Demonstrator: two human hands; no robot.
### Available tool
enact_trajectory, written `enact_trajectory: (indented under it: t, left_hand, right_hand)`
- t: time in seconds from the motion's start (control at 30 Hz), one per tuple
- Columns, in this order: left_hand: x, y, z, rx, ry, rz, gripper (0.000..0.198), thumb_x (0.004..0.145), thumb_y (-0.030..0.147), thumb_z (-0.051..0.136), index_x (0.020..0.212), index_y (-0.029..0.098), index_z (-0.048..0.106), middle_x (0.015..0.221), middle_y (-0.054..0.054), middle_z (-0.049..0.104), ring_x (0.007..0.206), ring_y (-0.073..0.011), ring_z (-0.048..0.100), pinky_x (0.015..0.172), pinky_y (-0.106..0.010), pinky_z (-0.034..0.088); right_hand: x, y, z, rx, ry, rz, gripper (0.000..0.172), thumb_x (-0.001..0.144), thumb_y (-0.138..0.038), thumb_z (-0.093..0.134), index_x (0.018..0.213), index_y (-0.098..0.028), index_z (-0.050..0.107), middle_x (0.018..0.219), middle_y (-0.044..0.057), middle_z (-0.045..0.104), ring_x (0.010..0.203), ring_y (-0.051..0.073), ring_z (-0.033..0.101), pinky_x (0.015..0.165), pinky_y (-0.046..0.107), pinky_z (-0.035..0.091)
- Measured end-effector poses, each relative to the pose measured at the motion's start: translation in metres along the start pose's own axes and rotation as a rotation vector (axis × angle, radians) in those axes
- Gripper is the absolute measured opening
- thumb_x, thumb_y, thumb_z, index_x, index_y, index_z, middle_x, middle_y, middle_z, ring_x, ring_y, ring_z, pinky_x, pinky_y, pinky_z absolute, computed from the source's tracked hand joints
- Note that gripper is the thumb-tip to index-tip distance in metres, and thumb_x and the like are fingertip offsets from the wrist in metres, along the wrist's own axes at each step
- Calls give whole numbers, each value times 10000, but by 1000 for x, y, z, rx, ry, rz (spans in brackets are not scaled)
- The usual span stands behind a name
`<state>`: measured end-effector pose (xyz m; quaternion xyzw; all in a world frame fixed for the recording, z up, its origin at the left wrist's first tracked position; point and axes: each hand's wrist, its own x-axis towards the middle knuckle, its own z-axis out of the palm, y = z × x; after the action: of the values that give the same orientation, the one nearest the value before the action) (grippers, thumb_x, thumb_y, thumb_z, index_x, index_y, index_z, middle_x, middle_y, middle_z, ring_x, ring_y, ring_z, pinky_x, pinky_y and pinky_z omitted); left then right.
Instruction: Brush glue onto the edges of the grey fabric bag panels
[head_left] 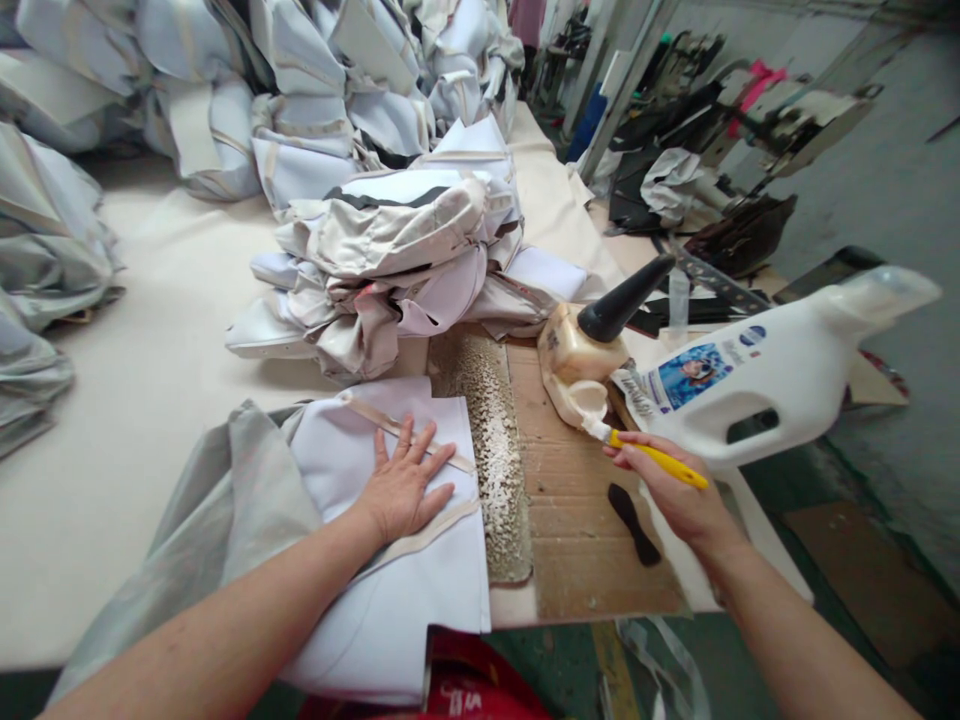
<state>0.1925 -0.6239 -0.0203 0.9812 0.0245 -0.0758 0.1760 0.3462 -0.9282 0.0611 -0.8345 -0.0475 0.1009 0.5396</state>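
Observation:
My left hand (409, 485) lies flat with fingers spread on a white padded fabric piece (390, 600), which has beige tape strips and grey cloth (232, 500) attached on its left. In my right hand (671, 485) is a brush with a yellow handle (664, 462). Its pale, coated bristles are at the mouth of a glue pot (566, 370), a yellowish container with a black cone (626, 298) on top. Beside the fabric's right edge runs a board crusted with dried glue (491, 450).
A large white jug (795, 390) leans behind my right hand. A dark, narrow-waisted piece (634, 523) lies on brown cardboard (577, 560). Sewn grey and white pieces (397, 240) are heaped ahead, with more piles (210, 130) at the back left. Machines (810, 130) stand at the right.

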Motion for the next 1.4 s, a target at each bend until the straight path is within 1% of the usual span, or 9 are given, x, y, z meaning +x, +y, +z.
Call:
enact_trajectory:
  t: [0.2, 0.43, 0.63, 0.73, 1.0, 1.07, 1.2, 1.33, 1.4]
  left_hand:
    - [0, 1, -1, -4, -1, 2, 565, 829, 616, 284, 1350, 399, 292, 1502, -46, 162, 1372, -339, -73, 1006, -675, -44]
    - [0, 1, -3, -12, -18, -8, 571, 827, 613, 291, 1352, 388, 297, 1503, -36, 161, 1372, -338, -76, 1009, -670, -61]
    - [-3, 2, -6, -49, -34, -13, 595, 815, 631, 298, 1352, 376, 302, 1504, -32, 158, 1373, -337, -77, 1012, -671, -64]
    - [-4, 1, -5, -47, -27, -19, 651, 811, 641, 283, 1380, 325, 259, 1505, -37, 151, 1374, -329, -78, 1022, -667, -54]
    - [-7, 1, -5, -70, -32, -12, 697, 807, 642, 282, 1394, 270, 240, 1506, -43, 142, 1372, -331, -86, 1025, -669, -66]
    - [-7, 0, -4, -81, -26, -11, 698, 805, 644, 283, 1392, 270, 243, 1505, -43, 148, 1373, -325, -91, 1024, -668, -74]
    - [-7, -2, -2, -108, -9, -3, 698, 803, 650, 277, 1390, 275, 245, 1504, -39, 155, 1375, -313, -93, 1026, -663, -87]
    - [-8, -2, -4, -125, -10, -5, 693, 803, 649, 277, 1388, 279, 249, 1503, -37, 156, 1375, -314, -92, 1022, -666, -92]
    - [-9, -2, -5, -128, -10, -6, 689, 805, 645, 274, 1386, 277, 256, 1503, -35, 159, 1375, -313, -95, 1025, -663, -94]
  right_hand:
    - [7, -5, 3, -58, 138, -47, 356, 675, -423, 646, 938, -184, 618, 811, 72, 657, 852, 259, 615, 867, 429, 460]
    - [-2, 13, 4, 10, -124, 23, 440, 681, -503, 682, 973, -183, 608, 914, 78, 657, 935, 254, 586, 915, 415, 422]
    - [9, 4, 0, -94, 116, -120, 324, 747, -520, 612, 820, -207, 647, 698, 7, 607, 731, 176, 556, 719, 298, 411]
    - [19, 6, 6, -97, 168, -119, 350, 747, -501, 600, 948, -215, 614, 688, 3, 611, 725, 198, 566, 731, 333, 413]
    - [5, -6, 11, -339, 267, -28, 303, 653, -450, 599, 875, -249, 641, 774, 30, 638, 784, 262, 580, 772, 408, 420]
    - [12, -4, 9, -396, 218, -143, 313, 668, -464, 576, 892, -255, 640, 841, 35, 634, 830, 270, 574, 808, 428, 418]
    - [20, 9, 3, -546, -72, -406, 257, 710, -472, 531, 795, -253, 636, 856, 44, 609, 854, 270, 558, 808, 439, 419]
    - [8, 0, 15, -549, -293, -392, 228, 742, -466, 547, 820, -280, 652, 871, 30, 606, 843, 250, 566, 732, 388, 435]
    - [3, -13, 37, -462, -282, -321, 232, 747, -465, 572, 863, -278, 643, 877, 19, 612, 845, 234, 567, 752, 364, 432]
